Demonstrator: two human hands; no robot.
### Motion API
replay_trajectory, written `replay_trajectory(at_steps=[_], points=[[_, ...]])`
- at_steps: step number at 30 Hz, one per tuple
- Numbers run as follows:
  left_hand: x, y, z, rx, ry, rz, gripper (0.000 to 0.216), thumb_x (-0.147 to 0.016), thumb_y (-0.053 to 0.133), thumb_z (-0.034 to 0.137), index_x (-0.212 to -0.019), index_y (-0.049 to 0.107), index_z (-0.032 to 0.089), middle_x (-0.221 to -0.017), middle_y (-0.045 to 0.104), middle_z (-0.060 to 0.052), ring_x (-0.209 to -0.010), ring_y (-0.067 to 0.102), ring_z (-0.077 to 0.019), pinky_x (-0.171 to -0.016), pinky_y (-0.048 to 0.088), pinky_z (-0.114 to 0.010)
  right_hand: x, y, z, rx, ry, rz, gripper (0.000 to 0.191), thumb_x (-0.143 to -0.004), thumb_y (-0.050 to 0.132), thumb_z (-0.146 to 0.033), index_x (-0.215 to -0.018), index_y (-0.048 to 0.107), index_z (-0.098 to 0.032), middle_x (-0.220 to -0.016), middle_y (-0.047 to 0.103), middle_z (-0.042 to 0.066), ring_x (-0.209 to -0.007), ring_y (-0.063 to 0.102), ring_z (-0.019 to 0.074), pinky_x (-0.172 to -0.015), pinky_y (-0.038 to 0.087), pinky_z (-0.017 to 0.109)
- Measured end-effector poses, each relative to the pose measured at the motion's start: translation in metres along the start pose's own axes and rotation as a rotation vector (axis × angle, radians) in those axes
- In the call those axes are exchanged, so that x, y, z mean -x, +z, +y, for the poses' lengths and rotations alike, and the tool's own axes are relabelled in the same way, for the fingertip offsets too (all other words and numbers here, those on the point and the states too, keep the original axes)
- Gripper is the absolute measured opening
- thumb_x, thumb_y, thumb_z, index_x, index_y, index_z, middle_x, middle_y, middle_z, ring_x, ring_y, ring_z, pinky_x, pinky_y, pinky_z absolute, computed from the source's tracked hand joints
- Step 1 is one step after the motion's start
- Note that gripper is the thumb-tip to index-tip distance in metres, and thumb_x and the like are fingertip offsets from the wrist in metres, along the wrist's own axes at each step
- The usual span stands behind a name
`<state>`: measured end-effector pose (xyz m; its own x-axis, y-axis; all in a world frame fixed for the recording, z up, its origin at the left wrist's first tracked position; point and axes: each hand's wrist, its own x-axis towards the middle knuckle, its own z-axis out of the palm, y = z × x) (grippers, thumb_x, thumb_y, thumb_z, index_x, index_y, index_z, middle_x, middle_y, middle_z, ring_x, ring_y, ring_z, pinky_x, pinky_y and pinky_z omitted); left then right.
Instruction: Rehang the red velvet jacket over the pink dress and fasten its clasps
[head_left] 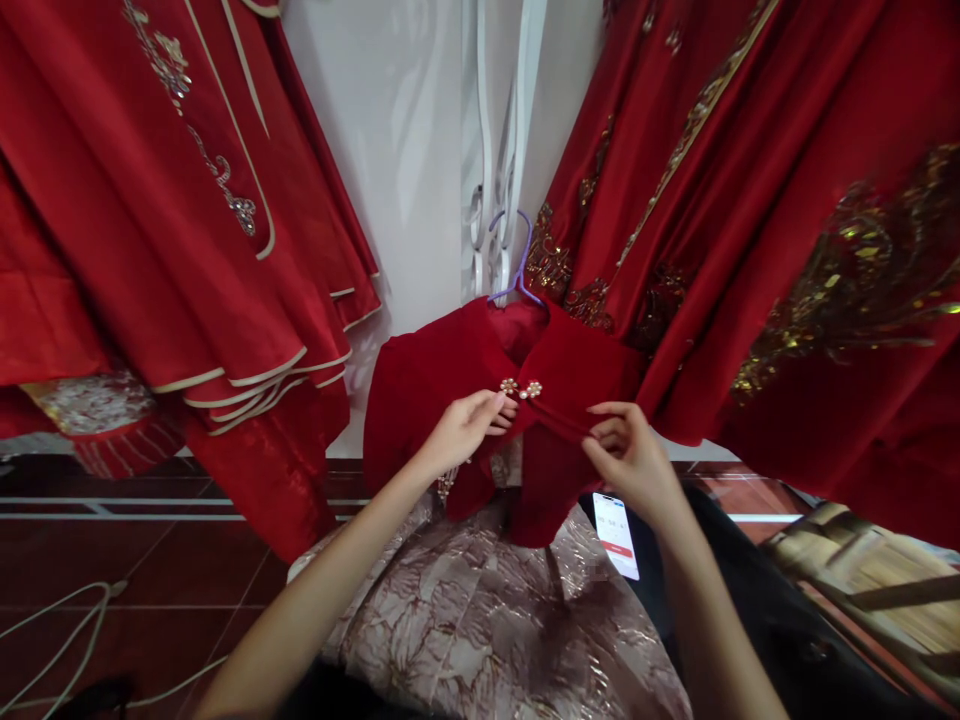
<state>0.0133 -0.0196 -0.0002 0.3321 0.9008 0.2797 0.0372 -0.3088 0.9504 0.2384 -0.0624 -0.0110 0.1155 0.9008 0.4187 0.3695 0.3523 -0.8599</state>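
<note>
A dark red velvet jacket [420, 390] hangs on a purple hanger [517, 255] hooked to a white metal rack [510, 120]. Its front closes with a pearl and gold clasp [520, 388]. My left hand [465, 428] pinches the jacket's edge right at the clasp. My right hand [626, 455] grips the other front flap a little to the right and lower. Below the jacket spreads a pale brocade skirt [487, 610] with a leaf pattern.
Red gowns with cream piping [187, 230] hang at the left, red gowns with gold embroidery [787, 250] at the right. A lit phone [616, 535] lies under my right wrist. White cables [67, 620] trail over the dark red tiled floor.
</note>
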Motion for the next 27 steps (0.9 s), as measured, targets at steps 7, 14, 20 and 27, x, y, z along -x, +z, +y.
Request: replay_trajectory(at_steps=[7,14,20,27], points=[[0.023,0.04,-0.004,0.108,-0.089,-0.016,0.046,-0.092,0.043,0.052,-0.122,0.059,0.021,-0.135,0.057,-0.011,-0.121,0.056,-0.0234,-0.094,0.051,-0.038,0.024,-0.017,-0.049,-0.268,0.025,-0.213,0.026,-0.079,0.07,-0.031,-0.095,0.051,-0.025,-0.089,0.055,0.0,-0.083,0.057,0.011,-0.073,0.05,0.022],[0.041,0.015,-0.025,-0.474,0.165,0.685,0.018,-0.077,0.067,0.026,-0.09,0.057,0.018,-0.092,0.061,-0.004,-0.077,0.058,-0.0134,-0.069,0.048,-0.025,0.025,-0.017,-0.051,-0.432,0.127,-0.513,0.027,-0.072,0.078,-0.023,-0.091,0.06,-0.025,-0.091,0.057,-0.001,-0.079,0.055,0.0084,-0.07,0.05,0.02],[0.041,0.003,-0.05,-0.683,0.134,0.614,0.011,-0.083,0.059,0.023,-0.087,0.05,0.02,-0.086,0.059,-0.001,-0.073,0.056,-0.0132,-0.07,0.046,-0.026,0.019,0.008,-0.042,-0.365,0.081,-0.378,0.017,-0.067,0.081,-0.025,-0.078,0.068,-0.022,-0.085,0.061,0.0,-0.076,0.061,0.0113,-0.07,0.052,0.025],[0.039,0.003,-0.055,-0.656,0.171,0.69,0.012,-0.085,0.059,0.028,-0.091,0.051,0.02,-0.087,0.06,-0.002,-0.075,0.059,-0.0142,-0.072,0.047,-0.026,0.018,0.057,-0.016,-0.255,0.007,-0.273,0.017,-0.072,0.076,-0.036,-0.083,0.074,-0.022,-0.088,0.068,0.004,-0.078,0.065,0.0166,-0.072,0.054,0.031]])
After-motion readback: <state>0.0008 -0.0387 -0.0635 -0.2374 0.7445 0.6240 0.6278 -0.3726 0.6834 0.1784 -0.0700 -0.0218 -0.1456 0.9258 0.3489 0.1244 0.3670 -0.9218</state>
